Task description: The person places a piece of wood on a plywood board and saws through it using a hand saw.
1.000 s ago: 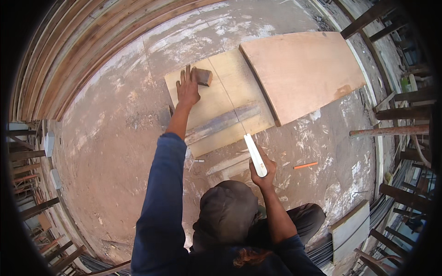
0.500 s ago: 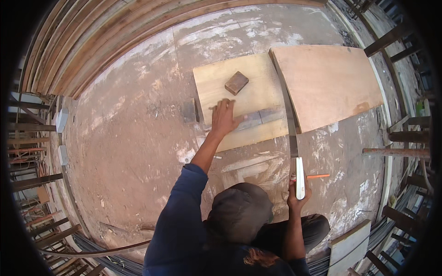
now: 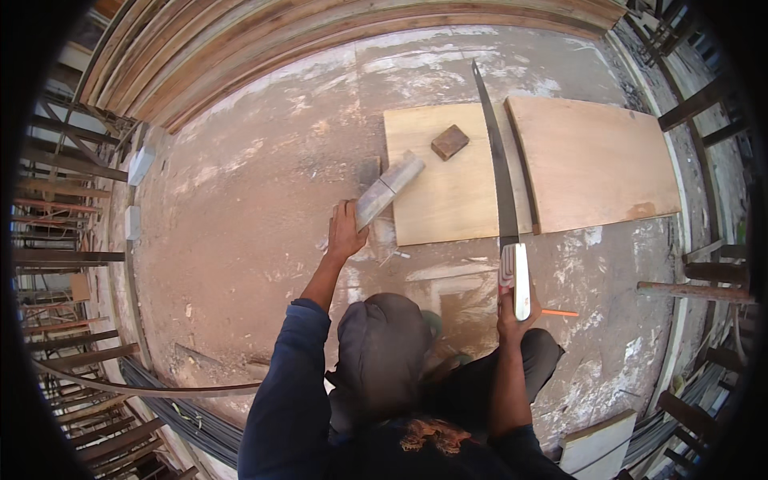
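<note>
My left hand (image 3: 346, 230) is closed around the near end of a short, flat grey strip (image 3: 390, 189) with a dark line across its middle. The strip slants over the left edge of a pale plywood piece (image 3: 440, 200). In my right hand (image 3: 514, 316) is a handsaw (image 3: 498, 152), gripped by its white handle. Its long blade points away from me above the plywood's right side, with the tip past the far edge. A small brown block (image 3: 450, 142) rests on the plywood. To the right lies a thicker, pinkish plywood panel (image 3: 596, 164).
An orange stick (image 3: 560, 313), perhaps a pencil, lies on the dusty floor (image 3: 240, 240) beside my right hand. Long timber planks (image 3: 320, 48) are stacked along the far side. Dark bars (image 3: 188, 412) run along the lower left. Wooden posts (image 3: 696, 104) line the right side.
My left hand has taken hold of the grey strip, moving it left and turning it off its place across the plywood. The saw blade has shifted from the gap between the panels to above the pale plywood.
</note>
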{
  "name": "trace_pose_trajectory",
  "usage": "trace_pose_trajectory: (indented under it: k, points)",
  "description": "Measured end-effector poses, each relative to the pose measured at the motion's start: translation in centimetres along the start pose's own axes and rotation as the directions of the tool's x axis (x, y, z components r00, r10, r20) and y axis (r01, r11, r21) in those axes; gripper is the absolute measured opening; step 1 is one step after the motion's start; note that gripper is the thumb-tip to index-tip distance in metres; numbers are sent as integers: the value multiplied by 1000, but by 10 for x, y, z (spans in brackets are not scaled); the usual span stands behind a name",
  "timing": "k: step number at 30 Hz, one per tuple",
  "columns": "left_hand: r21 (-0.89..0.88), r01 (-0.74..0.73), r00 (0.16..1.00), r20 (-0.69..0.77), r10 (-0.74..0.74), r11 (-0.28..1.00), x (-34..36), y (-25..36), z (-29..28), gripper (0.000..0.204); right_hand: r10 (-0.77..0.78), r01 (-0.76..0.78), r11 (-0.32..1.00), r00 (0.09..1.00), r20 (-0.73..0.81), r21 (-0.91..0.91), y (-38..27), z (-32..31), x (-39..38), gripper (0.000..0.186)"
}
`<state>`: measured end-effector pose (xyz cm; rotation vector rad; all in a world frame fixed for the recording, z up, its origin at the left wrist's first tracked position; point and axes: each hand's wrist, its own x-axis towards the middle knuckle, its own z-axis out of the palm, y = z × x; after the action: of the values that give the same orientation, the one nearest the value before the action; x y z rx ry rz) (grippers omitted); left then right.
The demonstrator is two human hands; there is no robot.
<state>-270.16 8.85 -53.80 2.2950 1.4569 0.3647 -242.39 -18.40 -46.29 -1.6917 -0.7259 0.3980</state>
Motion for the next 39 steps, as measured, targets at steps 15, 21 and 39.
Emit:
trace_pose_trajectory:
  k: [15,21,39]
  points:
    - [-47,439,898,39,-437,897,137,-30,37,95,142,-146,989,976,-164,-17,-52,111,-43,47]
    - [-47,471,878,120,-463,881,151,-43,33,102,172,-200,973,961,-218,-114,-85,157,-62,52]
    - [-75,273,956,-92,-279,959,57,-211,-66,84,198,-191,977,978,71,-100,-105,261,-73,45]
